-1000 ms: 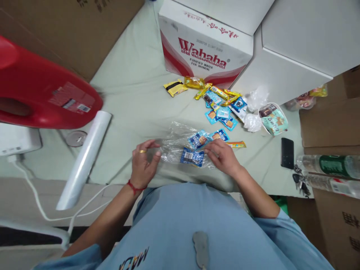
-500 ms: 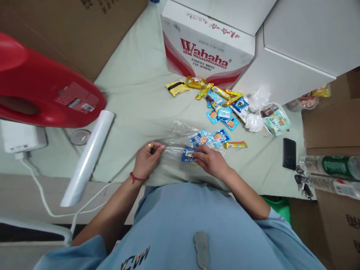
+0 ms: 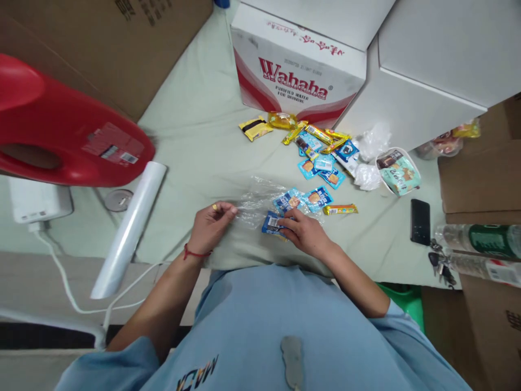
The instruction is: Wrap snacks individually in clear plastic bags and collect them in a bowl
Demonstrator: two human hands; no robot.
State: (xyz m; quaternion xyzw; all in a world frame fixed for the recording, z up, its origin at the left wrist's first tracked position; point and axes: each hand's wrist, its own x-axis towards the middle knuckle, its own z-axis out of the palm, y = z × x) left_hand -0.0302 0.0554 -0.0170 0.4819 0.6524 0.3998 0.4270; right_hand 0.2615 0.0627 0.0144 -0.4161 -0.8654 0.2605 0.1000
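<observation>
Lying under right grip [image 3: 282, 221], dark-blue packet [image 3: 269, 221]; clear bag [image 3: 258, 198] clamped at one end in left grip [image 3: 235, 210]; right closure unclear.

The bag [image 3: 253, 202] is thin, clear plastic, crinkled and shiny, and the dark blue packet [image 3: 269, 223] has a glossy film wrapper. Matt, softly creased cloth covers the table [image 3: 195, 141], while the red jug [image 3: 77, 117] looks like smooth plastic and the pale roll [image 3: 128, 233] is slick. The brown carton [image 3: 97, 49] is dull cardboard, the ring [image 3: 215, 207] shiny gold-coloured metal.
</observation>
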